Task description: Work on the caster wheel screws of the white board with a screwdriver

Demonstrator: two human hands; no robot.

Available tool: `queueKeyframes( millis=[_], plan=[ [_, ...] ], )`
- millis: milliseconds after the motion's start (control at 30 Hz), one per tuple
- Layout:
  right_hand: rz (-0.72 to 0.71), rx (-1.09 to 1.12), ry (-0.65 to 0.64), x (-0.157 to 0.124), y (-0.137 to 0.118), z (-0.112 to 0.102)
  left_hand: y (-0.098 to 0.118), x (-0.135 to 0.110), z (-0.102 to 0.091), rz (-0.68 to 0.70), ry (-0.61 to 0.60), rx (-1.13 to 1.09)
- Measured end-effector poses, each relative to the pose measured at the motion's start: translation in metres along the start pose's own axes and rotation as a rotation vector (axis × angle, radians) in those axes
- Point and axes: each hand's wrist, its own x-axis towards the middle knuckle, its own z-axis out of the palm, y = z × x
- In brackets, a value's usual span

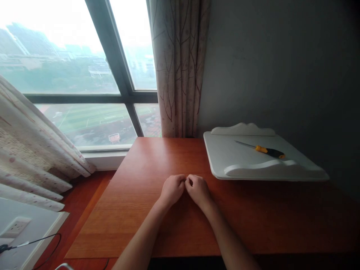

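My left hand and my right hand are together over the wooden table, their curled fingers meeting at the middle. Both are closed. A small dark gap shows inside the curl of my right hand, while the insides of both grips are hidden, so anything held there cannot be made out. To the right of them stands a white board with wavy raised edges. On it lies a screwdriver with a yellow and black handle, its metal shaft pointing left.
Behind the table hangs a patterned curtain beside a large window, with a grey wall to the right. At lower left, a black cable runs near a wall socket. Another curtain hangs at left.
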Motion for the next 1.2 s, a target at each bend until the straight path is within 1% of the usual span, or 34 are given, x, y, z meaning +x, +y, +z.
queueKeyframes(
  millis=[667, 1200],
  plan=[
    [0.002, -0.037, -0.026, 0.0001, -0.0014, -0.0032, 0.0027, -0.0016, -0.0018, -0.001, -0.028, 0.072],
    [0.004, -0.048, -0.029, 0.0000, -0.0054, -0.0080, 0.0025, -0.0017, -0.0005, 0.007, -0.025, 0.140]
  ],
)
